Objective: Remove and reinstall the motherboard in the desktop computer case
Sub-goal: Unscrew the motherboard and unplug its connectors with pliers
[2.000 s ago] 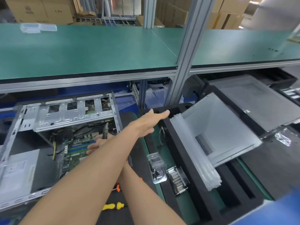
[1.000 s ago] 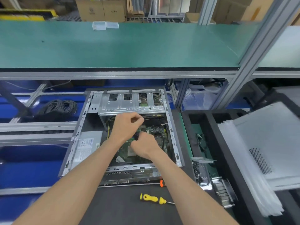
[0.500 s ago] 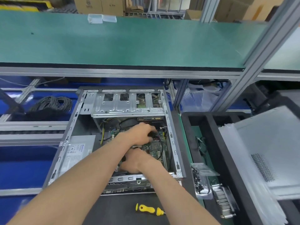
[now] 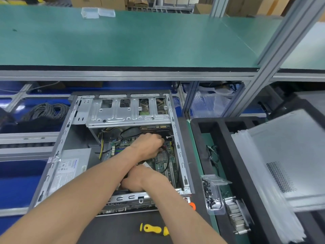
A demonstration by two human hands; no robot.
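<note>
The open desktop case (image 4: 179, 152) lies on its side on a black mat, its silver drive cage (image 4: 126, 111) at the far end. The green motherboard (image 4: 163, 162) sits inside at the right. My left hand (image 4: 149, 147) reaches over the board's far part, fingers curled round a small dark plug or cable end by the right wall. My right hand (image 4: 137, 178) lies at the board's near edge under my left forearm. Its fingers are hidden, so I cannot tell what it holds.
The grey power supply (image 4: 70, 169) fills the case's left side. A yellow screwdriver (image 4: 151, 228) lies on the mat in front. Right of the case are a clear box of screws (image 4: 211, 196), a heatsink (image 4: 235, 215) and the case's side panel (image 4: 290, 155). A green shelf (image 4: 123, 41) overhangs.
My left hand came back from the tray on the right and went down into the case onto the board's far part. My right hand dropped to the board's near edge.
</note>
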